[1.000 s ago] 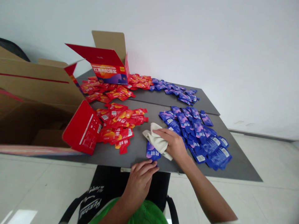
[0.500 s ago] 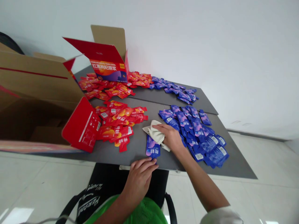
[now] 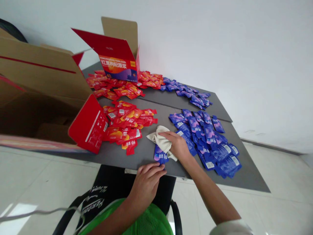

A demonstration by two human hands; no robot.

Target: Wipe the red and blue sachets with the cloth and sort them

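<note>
A single blue sachet [image 3: 160, 156] lies near the front edge of the grey table [image 3: 144, 153]. My left hand [image 3: 146, 181] pins the sachet's near end with its fingertips, fingers pressed together. My right hand [image 3: 178, 146] grips a crumpled beige cloth [image 3: 160, 139] and presses it on the sachet's far end. A pile of blue sachets [image 3: 207, 137] lies just right of my right hand. A pile of red sachets [image 3: 127, 125] lies to the left.
A large open cardboard box [image 3: 36, 98] with a red flap fills the left. A smaller open red box [image 3: 118, 63] stands at the back with more red sachets [image 3: 114, 86] and blue sachets [image 3: 188, 93] around it. A black chair and bag [image 3: 105, 199] sit below the table edge.
My right hand has rubbed the cloth back over the blue sachet, covering more of it. My left hand stays on the sachet's near end. The view has shifted slightly.
</note>
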